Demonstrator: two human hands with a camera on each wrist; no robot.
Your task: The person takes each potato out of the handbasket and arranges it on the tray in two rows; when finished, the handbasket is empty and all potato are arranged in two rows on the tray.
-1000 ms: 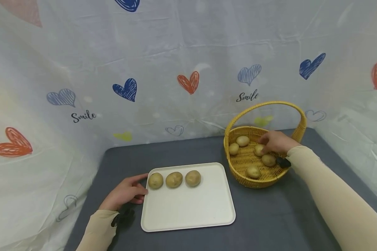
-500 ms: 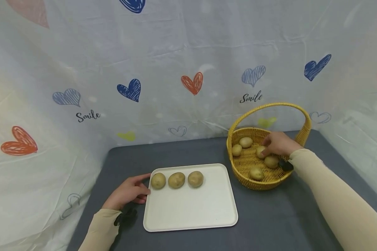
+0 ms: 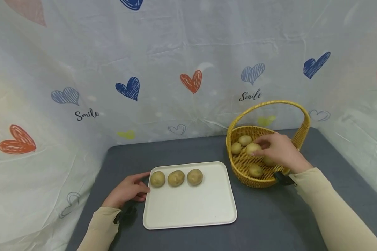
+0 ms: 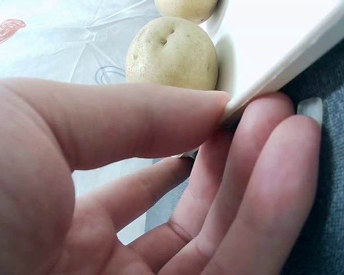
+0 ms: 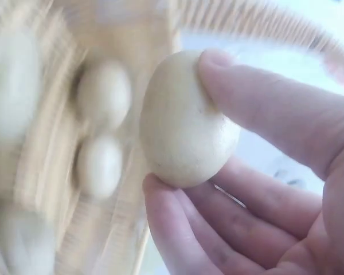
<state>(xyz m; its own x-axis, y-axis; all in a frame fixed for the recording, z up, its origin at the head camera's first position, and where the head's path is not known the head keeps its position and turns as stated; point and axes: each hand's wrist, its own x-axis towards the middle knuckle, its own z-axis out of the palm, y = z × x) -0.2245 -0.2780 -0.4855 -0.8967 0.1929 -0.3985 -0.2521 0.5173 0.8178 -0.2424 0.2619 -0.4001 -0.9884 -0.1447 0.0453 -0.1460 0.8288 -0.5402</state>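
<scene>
Because I watch from a distance, I place everything by the white tray. Item: three potatoes, spaced in a row along the tray's far edge, from its left corner; I judge these done. Item: one held potato, to the right of the tray, within the outline of the yellow basket; its height I cannot tell, and I judge it midway. Item: four potatoes lying in that basket, right of the tray and set farther back; I enter these as left. Orientation of the held potato: oval, long axis near vertical in the right wrist view, apparently left to right in the head view, though the thumb hides part; both ends look rounded, so I read no pointing end. Right hand: thumb and fingertips parted by the potato's length, pinching it near its ends. Left hand: at the tray's left edge, thumb on the rim, fingertips against its underside, pinching it.
</scene>
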